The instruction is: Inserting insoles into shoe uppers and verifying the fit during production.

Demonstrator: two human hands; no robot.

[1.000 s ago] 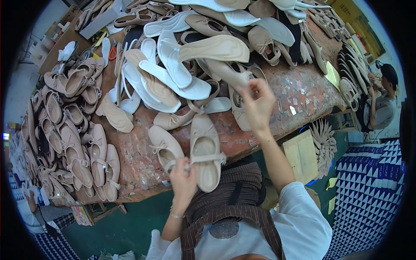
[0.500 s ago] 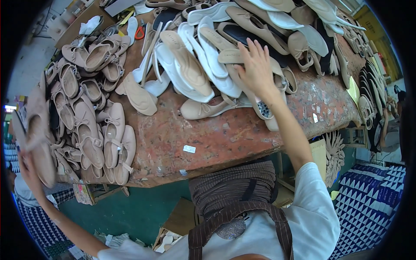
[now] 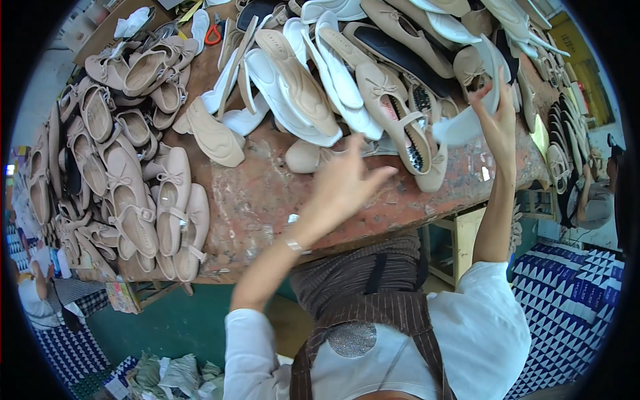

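My right hand (image 3: pixel 499 127) is raised over the right of the table, thumb and fingers closed on a white insole (image 3: pixel 460 128), which is blurred and bent. Near the middle, my left hand (image 3: pixel 340 187) is blurred but holds nothing, its thumb and forefinger apart. Just beyond it lies a beige flat shoe (image 3: pixel 305 157), partly hidden by the hand. Another beige shoe with a bow and strap (image 3: pixel 393 113) rests between my hands, with a patterned lining showing inside. White insoles (image 3: pixel 287 110) and a beige insole (image 3: pixel 303 87) lie heaped behind my left hand.
Many beige strap shoes (image 3: pixel 130 193) are piled at the left of the worn red table (image 3: pixel 250 220). Orange-handled scissors (image 3: pixel 213 33) lie at the back. More shoes and insoles cover the far side. Patterned blue boxes (image 3: pixel 567 313) are stacked at right. Other people work at both edges.
My left hand has let go of a beige shoe at the left pile and swung to the middle. My right hand has moved right, off the beige insole, and taken hold of a white one.
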